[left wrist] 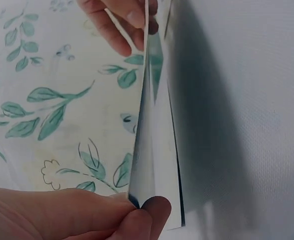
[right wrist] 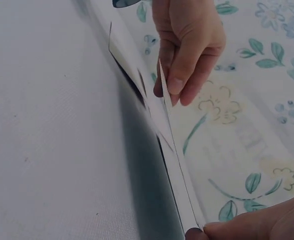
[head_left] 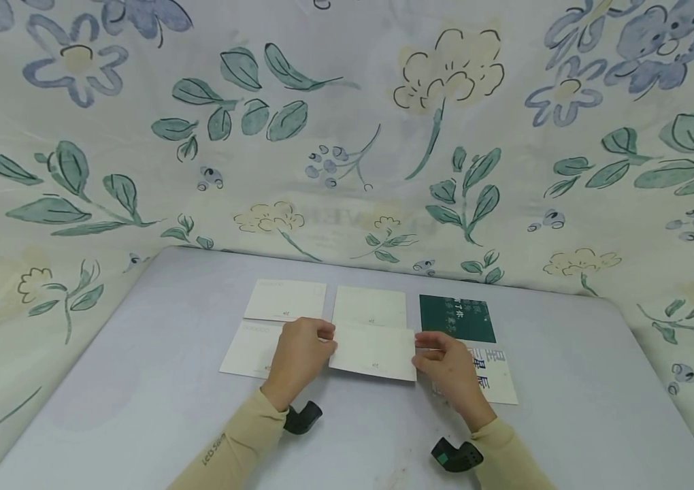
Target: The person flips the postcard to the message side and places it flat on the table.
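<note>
Left hand (head_left: 301, 355) at nine o'clock and right hand (head_left: 448, 367) at three pinch one card (head_left: 373, 350), probably steadying it evenly.

Looks like smooth, matt paper on the cream card (head_left: 373, 350) and dark green card (head_left: 458, 318); finely grained and matt on the pale tabletop (head_left: 573, 422); like cloth on the floral backdrop (head_left: 353, 102) and beige sleeve (head_left: 243, 435).

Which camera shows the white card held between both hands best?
The head view, because the white card shows its broad face there, between the left hand and right hand. Both wrist views show it nearly edge-on, as a thin strip.
</note>
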### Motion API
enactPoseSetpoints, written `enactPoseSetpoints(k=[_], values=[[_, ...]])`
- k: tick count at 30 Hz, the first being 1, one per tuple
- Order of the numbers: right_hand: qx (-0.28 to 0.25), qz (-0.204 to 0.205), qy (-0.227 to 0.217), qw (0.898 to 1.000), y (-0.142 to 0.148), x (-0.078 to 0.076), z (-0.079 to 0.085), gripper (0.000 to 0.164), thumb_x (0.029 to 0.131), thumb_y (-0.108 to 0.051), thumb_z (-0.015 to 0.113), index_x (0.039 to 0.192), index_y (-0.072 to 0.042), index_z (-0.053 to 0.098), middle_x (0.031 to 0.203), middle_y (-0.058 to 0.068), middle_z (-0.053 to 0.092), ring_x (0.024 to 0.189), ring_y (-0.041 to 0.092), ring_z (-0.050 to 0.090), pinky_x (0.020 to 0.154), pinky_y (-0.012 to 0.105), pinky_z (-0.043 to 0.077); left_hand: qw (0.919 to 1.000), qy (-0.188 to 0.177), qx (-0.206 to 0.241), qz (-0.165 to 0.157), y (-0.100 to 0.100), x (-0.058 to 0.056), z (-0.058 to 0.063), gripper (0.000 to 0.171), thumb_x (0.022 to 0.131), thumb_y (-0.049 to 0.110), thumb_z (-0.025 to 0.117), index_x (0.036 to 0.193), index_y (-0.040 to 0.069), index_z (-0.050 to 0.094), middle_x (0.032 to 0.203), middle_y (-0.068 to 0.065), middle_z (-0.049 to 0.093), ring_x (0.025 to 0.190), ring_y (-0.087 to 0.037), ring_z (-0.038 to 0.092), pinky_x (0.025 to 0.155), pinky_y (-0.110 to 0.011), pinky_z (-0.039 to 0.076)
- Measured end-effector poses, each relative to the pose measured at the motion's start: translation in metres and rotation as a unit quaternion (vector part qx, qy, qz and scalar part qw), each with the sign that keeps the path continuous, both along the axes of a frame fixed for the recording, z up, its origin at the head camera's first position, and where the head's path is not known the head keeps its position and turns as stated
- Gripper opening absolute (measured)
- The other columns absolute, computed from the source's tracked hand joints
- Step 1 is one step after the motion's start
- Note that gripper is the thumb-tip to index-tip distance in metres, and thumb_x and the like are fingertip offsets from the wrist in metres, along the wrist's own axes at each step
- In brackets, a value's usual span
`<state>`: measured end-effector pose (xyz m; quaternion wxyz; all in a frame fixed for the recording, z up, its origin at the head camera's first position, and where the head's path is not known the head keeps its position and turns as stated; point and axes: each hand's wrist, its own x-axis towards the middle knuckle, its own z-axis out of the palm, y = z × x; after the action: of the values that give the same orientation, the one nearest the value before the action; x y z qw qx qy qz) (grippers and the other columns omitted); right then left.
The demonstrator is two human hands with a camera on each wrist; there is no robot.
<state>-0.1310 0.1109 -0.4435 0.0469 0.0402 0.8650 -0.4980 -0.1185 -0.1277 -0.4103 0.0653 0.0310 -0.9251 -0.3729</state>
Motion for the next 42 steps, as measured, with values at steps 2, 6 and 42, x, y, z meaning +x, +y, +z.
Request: enactPoseSetpoints(k=[2, 6, 42], values=[[0.008, 0.001, 0.002, 1.000, -0.001, 0.000, -0.001, 0.036, 0.078, -0.007, 0.070, 0.113, -0.012, 0.063, 0.107, 0.003, 0.065, 0.093, 0.017, 0.062, 0.074, 0.029, 0.054, 1.0000, 0.000, -0.004, 0.000, 0.000, 0.000, 0.000, 0.021, 0.072, 0.002, 0.072, 0.093, 0.002, 0.072, 0.079, -0.003, 0.069, 0.070, -0.013, 0.061, 0.055, -0.023, 0.047], [0.019, 0.006, 0.007, 1.000, -0.002, 0.001, -0.003, 0.035, 0.078, -0.007, 0.070, 0.112, -0.012, 0.063, 0.106, 0.002, 0.065, 0.092, 0.017, 0.062, 0.073, 0.029, 0.054, 0.9999, -0.001, -0.013, -0.005, -0.001, 0.000, -0.002, 0.021, 0.071, 0.001, 0.072, 0.092, 0.001, 0.072, 0.079, -0.004, 0.069, 0.070, -0.013, 0.062, 0.057, -0.025, 0.048], [0.081, 0.029, 0.043, 0.995, -0.011, 0.006, -0.011, 0.032, 0.075, -0.010, 0.073, 0.106, -0.013, 0.065, 0.096, -0.002, 0.065, 0.083, 0.011, 0.061, 0.071, 0.029, 0.050, 0.9966, 0.009, -0.081, -0.014, -0.001, 0.001, -0.014, 0.013, 0.068, 0.001, 0.075, 0.081, 0.001, 0.071, 0.067, -0.001, 0.063, 0.055, -0.011, 0.052, 0.048, -0.024, 0.042]])
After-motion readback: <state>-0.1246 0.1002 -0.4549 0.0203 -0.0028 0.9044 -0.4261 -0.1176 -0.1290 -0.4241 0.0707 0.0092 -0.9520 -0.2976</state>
